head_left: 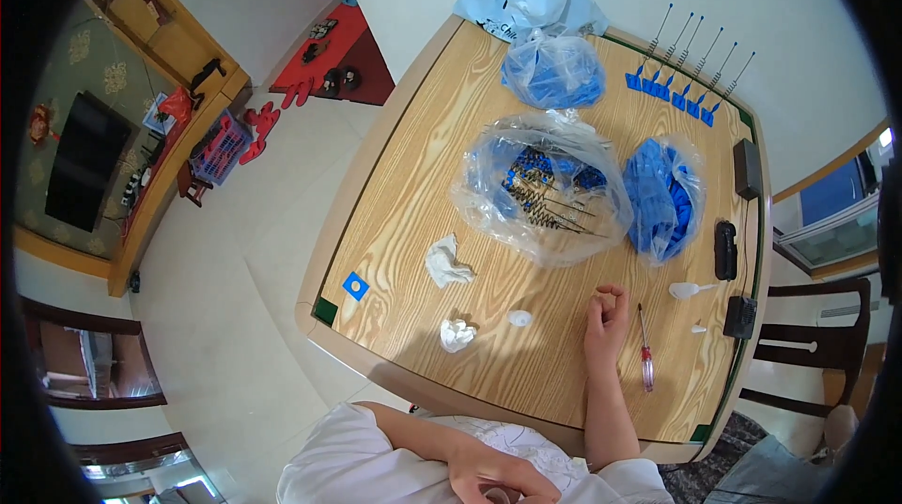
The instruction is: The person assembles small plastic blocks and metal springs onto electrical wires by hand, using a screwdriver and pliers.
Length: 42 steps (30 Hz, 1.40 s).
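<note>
Beside the right hand [609,314], one screwdriver [646,357]; leftward, two tissues [448,262].

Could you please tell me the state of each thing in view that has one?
Large bag: mouth open, springs inside
Right bag: holding blue parts
Back bag: holding blue parts
Spring assemblies: lined up in a row
Tissues: crumpled
Screwdriver: lying flat
Television: screen dark
Right hand: fingers curled, contents unclear
Left hand: partly cut off, grip unclear
</note>
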Tool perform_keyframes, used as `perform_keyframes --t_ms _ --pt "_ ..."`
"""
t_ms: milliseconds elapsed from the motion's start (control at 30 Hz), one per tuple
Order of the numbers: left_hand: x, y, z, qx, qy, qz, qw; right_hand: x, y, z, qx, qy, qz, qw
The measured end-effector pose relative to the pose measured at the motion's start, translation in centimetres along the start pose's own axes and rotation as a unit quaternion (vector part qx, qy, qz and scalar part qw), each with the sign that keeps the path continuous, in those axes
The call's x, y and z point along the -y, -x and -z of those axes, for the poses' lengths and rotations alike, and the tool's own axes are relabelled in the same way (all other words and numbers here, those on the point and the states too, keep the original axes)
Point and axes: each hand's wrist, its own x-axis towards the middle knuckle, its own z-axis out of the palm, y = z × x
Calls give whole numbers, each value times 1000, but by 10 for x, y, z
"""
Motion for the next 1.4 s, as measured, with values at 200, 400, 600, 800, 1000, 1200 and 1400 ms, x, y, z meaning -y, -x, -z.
perform_keyframes --t_ms 200,400,600,800,1000,1200,1400 --pt "-3 0 0 -17 -37 -43 998 -2 0 -2 -2 -4 14 1000" --pt "-4 0 -1 -31 -71 -83 994 0 -1 0 4 10 13 1000" --pt "-1 -4 2 -13 -98 -110 989 1 0 4 -10 32 3 999" --pt "18 -6 17 4 -147 -144 979 -2 1 -3 -13 44 20 999" --pt "32 -6 13 -47 -165 -192 966 -2 5 -2 -8 21 13 1000" --pt "40 1 11 -107 -182 -226 951 -3 -1 -3 -9 20 16 1000" --pt "51 19 16 50 -171 -66 982 7 7 -9 142 80 97 982"
